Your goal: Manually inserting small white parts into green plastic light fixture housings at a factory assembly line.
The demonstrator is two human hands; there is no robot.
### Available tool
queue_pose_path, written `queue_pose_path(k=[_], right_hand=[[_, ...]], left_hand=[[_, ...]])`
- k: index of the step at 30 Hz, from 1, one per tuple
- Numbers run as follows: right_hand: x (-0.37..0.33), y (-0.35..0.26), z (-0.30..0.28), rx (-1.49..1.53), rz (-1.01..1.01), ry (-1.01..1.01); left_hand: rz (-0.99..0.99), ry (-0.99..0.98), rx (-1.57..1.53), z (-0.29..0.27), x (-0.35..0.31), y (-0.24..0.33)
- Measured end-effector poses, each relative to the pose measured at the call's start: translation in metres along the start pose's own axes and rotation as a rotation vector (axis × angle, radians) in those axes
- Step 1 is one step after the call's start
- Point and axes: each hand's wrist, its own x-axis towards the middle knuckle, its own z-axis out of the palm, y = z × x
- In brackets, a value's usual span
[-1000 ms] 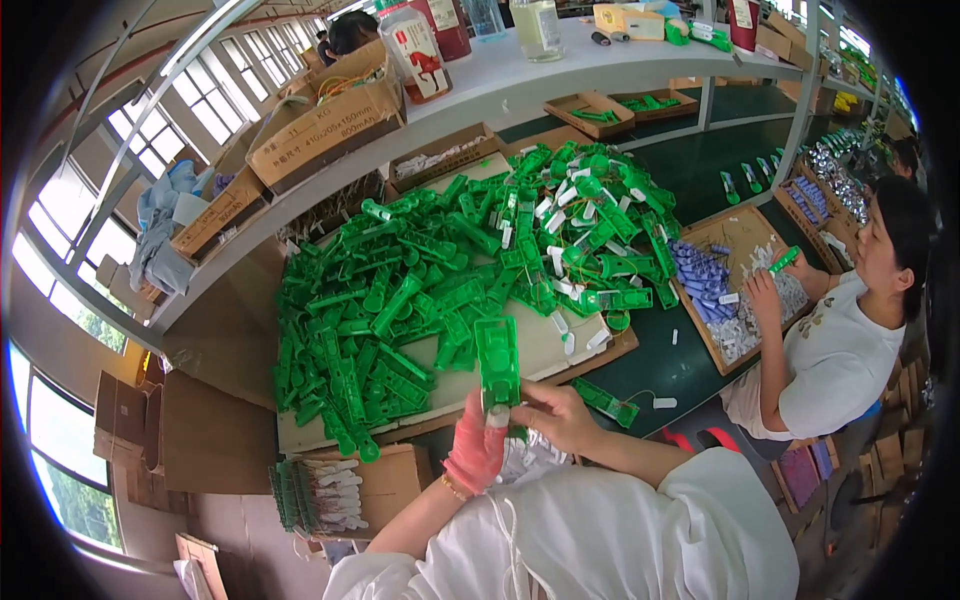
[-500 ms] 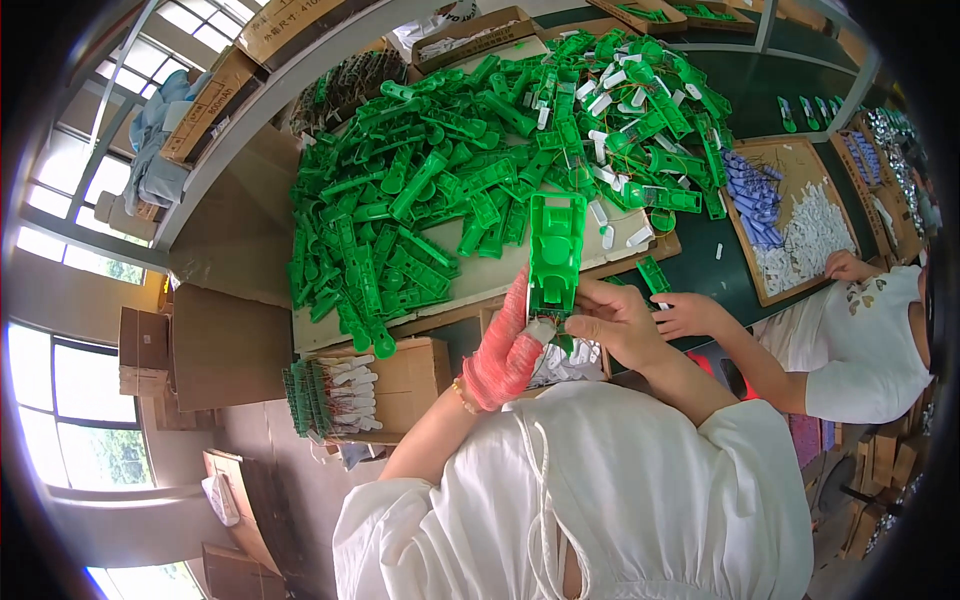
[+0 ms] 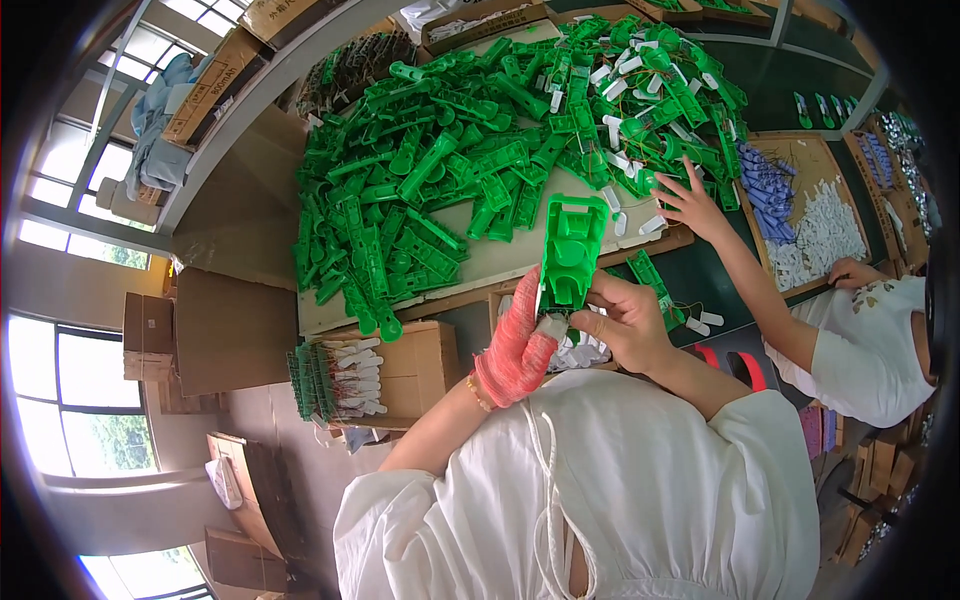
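In front of my chest, a green plastic housing is held nearly upright, its hollow, compartmented side facing me. My left hand, in a red knitted glove with pale fingertips, is closed around its lower left side. My bare right hand pinches at the lower right end, with the thumb near the left thumb. What lies between the fingertips there is mostly hidden. Behind my hands, a box of white parts is partly covered by them.
A large heap of green housings covers the bench, with wired white pieces at its right. A cardboard box holds green and white parts at left. At right, a co-worker's hand reaches over the heap, near a tray.
My hands keep the housing at the same spot, its top tilted slightly more to the right. The co-worker's hand has moved up from beside my right hand to the heap, away from a wired housing.
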Motion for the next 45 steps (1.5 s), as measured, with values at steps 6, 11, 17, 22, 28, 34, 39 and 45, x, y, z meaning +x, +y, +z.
queue_pose_path(k=[6,11,17,22,28,34,39,45], right_hand=[[-0.005,0.012,0.002,-0.092,-0.023,0.056],[-0.001,0.004,-0.003,0.018,0.023,0.042],[0.004,0.001,0.004,0.028,0.066,0.049],[0.013,0.002,0.007,0.214,0.132,0.145],[0.009,0.002,0.014,-0.023,0.082,0.143],[0.015,0.01,0.004,-0.006,0.149,0.051],[0.022,0.002,0.009,-0.289,-0.223,0.348],[0.015,-0.007,0.002,-1.263,-0.784,0.14]], left_hand=[[0.045,0.093,-0.004,0.004,0.003,-0.006],[-0.115,-0.012,-0.146,0.003,0.005,-0.006],[-0.095,-0.234,-0.446,-0.009,0.005,-0.025],[-0.302,-0.096,-0.606,0.002,0.01,-0.004],[-0.294,-0.118,-0.773,-0.001,0.006,-0.01],[-0.32,-0.025,-0.464,0.004,0.005,-0.009],[-0.294,-0.067,-0.742,-0.001,0.003,-0.021],[-0.245,0.105,-0.361,0.004,0.003,-0.029]])
